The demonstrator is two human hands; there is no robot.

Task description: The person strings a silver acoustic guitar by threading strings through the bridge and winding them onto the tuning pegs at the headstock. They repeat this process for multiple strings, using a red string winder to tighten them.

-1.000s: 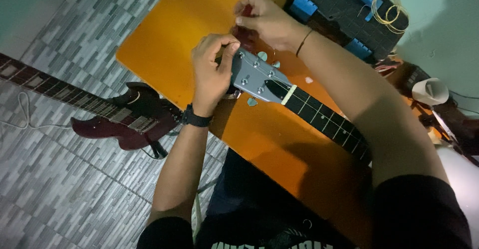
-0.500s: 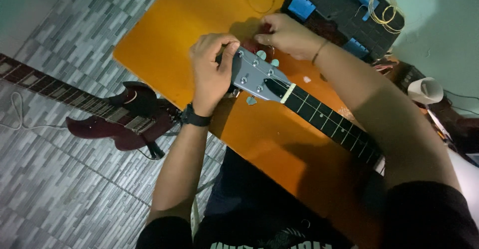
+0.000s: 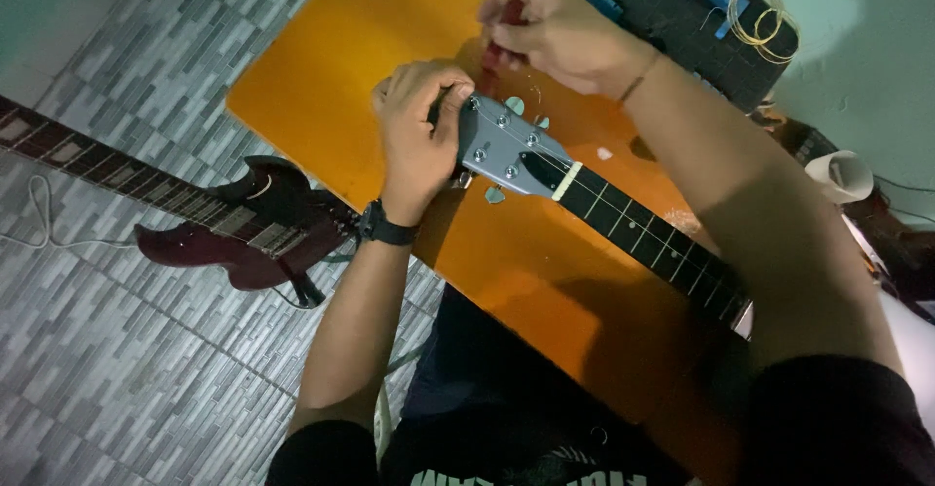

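Observation:
A guitar neck (image 3: 633,228) lies across an orange table (image 3: 331,87), its grey headstock (image 3: 506,145) pointing to the far left. My left hand (image 3: 419,135), with a black watch on the wrist, is closed around the tip of the headstock by the tuners. My right hand (image 3: 555,33) is just beyond the headstock, fingers pinched on a small red tool (image 3: 499,48) held over the tuners. A thin string runs near the tool; its path is too fine to follow.
A dark red electric guitar (image 3: 234,223) lies on the grey tiled floor to the left. A black case with blue clips (image 3: 682,9) and a coil of yellow wire (image 3: 765,18) sit at the table's far end. A white paper cup (image 3: 842,174) lies at the right.
My right hand has moved down and closer to the headstock with the red tool. My left hand keeps its grip on the headstock.

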